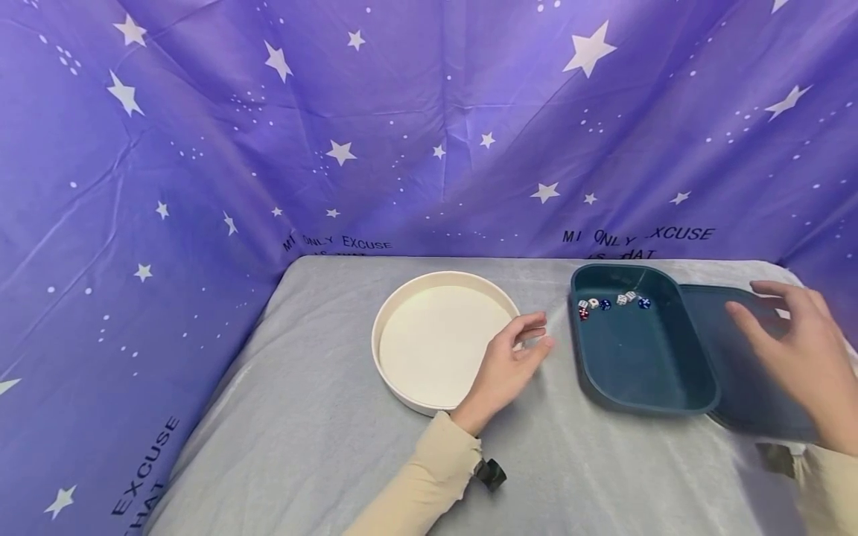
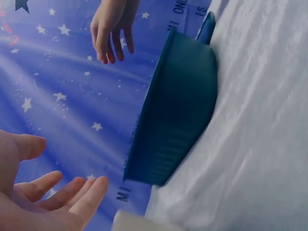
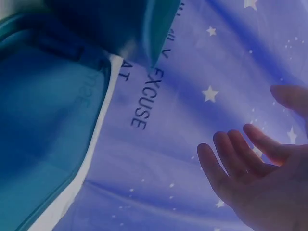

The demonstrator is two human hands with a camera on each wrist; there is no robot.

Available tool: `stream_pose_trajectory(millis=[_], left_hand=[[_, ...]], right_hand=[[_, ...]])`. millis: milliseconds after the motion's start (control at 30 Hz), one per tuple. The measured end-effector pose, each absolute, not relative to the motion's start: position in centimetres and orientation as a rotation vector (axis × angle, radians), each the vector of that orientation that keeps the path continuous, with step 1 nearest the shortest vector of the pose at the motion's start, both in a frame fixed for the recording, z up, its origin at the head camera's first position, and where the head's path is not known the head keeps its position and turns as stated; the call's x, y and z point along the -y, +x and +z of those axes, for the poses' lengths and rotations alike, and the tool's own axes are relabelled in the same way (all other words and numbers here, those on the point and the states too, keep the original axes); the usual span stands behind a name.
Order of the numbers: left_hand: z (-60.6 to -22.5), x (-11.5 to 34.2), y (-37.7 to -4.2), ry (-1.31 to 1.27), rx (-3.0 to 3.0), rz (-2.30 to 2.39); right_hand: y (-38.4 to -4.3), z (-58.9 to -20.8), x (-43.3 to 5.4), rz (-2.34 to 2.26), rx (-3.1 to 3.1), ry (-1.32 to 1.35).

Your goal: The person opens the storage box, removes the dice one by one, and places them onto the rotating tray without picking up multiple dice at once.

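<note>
A round cream tray (image 1: 442,342) lies in the middle of the table. My left hand (image 1: 506,365) hovers over its right rim, fingers loosely bent and holding nothing. To its right stands a deep teal box (image 1: 643,365). Several small dice (image 1: 622,299), white, blue and red, lie inside toward its far end. A flat dark teal lid (image 1: 737,357) lies on the table, partly under the box's right side. Above the lid is my right hand (image 1: 798,350), its fingers spread and nothing in them. The right wrist view shows that hand (image 3: 264,178) apart from the lid.
A grey cloth (image 1: 322,417) covers the table. Purple star-printed curtains (image 1: 429,134) hang behind it and along the left side. A dark wrist strap piece (image 1: 491,474) sticks out at my left cuff.
</note>
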State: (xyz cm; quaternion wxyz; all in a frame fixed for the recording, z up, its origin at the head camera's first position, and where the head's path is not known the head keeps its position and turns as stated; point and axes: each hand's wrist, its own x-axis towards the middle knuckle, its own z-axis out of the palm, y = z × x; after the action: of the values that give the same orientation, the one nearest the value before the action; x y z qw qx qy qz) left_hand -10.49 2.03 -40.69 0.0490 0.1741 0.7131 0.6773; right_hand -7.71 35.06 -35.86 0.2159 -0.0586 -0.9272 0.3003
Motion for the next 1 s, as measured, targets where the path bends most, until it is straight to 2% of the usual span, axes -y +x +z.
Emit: stream_pose_trajectory(millis=[267, 1000], left_hand=[[-40.2, 1.1, -11.3, 0.526, -2.184, 2.102], [-40.1, 9.4, -12.3, 0.350, -2.416, 2.102]], right_hand=[[-9.0, -35.0, -34.2, 0.942, 2.567, -0.004], [-12.3, -34.2, -30.4, 0.953, 2.599, 0.197]])
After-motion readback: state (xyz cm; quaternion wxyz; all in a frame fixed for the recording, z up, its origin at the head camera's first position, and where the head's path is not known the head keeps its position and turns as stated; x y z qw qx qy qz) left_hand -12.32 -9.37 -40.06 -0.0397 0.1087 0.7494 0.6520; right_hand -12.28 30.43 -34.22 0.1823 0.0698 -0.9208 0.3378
